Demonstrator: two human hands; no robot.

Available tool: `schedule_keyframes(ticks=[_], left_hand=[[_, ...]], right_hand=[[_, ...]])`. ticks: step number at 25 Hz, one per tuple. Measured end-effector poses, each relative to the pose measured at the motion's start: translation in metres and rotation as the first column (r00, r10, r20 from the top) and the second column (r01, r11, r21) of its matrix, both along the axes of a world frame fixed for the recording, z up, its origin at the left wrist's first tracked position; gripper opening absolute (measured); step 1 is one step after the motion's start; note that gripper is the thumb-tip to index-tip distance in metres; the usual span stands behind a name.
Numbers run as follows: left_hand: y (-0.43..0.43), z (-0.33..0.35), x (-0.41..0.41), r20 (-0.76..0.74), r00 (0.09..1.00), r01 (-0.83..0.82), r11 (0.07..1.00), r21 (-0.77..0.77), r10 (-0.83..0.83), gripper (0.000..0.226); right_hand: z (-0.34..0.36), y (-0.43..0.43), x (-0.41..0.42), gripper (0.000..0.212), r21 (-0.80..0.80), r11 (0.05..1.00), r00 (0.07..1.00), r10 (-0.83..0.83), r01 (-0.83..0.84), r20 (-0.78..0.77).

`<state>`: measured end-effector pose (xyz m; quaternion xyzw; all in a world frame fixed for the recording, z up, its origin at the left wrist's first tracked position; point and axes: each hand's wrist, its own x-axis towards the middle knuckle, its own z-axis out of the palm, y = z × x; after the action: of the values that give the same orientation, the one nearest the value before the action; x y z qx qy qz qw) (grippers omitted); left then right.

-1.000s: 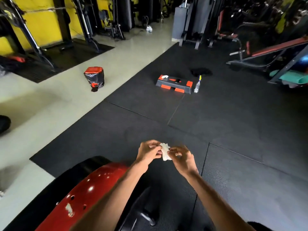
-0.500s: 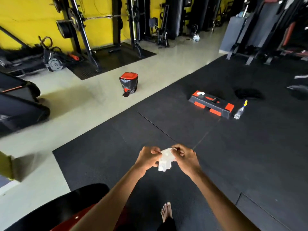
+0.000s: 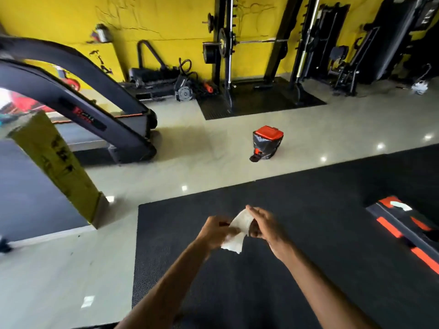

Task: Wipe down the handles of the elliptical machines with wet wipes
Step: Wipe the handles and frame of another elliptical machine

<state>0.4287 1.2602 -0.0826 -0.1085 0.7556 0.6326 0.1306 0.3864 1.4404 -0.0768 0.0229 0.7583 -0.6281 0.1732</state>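
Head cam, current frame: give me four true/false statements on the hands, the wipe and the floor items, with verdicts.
1. The left hand and the right hand both hold the wipe. True.
2. The red-lidded bin stands on the black mat. False: it stands on the pale floor beyond the mat.
3. The wipe is pressed against a machine handle. False: it is held in the air over the mat, touching only the hands.
4. The black and orange step platform lies on the mat, to the right of the hands. True.
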Motion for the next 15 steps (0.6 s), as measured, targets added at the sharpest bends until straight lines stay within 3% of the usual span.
schedule_keyframes(ticks=[2,5,8,12,13,15], left_hand=[[-0.031,-0.004,-0.023,0.071,0.981,-0.185,0.98,0.076,0.18,0.021],[-0.072,-0.008,-0.063,0.116,0.935,-0.353,0.916,0.191,0.336,0.002],[-0.118,-0.006,-0.1,0.146,0.834,-0.552,0.81,0.197,0.533,0.013],[-0.18,0.005,-0.12,0.121,0.682,-0.724,0.643,0.251,0.721,0.051],[-0.197,0.007,-0.12,0.127,0.625,-0.771,0.582,0.259,0.77,0.051],[-0.23,0.011,-0.112,0.134,0.499,-0.848,0.45,0.28,0.856,0.031]], right_hand=[[-0.011,-0.041,-0.043,0.04,-0.048,0.992,0.991,0.118,-0.115,0.056],[-0.023,-0.101,-0.108,0.022,-0.093,0.969,0.973,0.231,-0.231,-0.01],[-0.033,-0.169,-0.185,0.014,-0.121,0.928,0.933,0.358,-0.352,0.037],[-0.03,-0.273,-0.239,0.012,-0.152,0.718,0.716,0.694,-0.679,0.076],[-0.029,-0.301,-0.244,0.013,-0.146,0.66,0.658,0.75,-0.737,0.07],[-0.028,-0.361,-0.244,0.014,-0.158,0.537,0.533,0.843,-0.829,0.067]])
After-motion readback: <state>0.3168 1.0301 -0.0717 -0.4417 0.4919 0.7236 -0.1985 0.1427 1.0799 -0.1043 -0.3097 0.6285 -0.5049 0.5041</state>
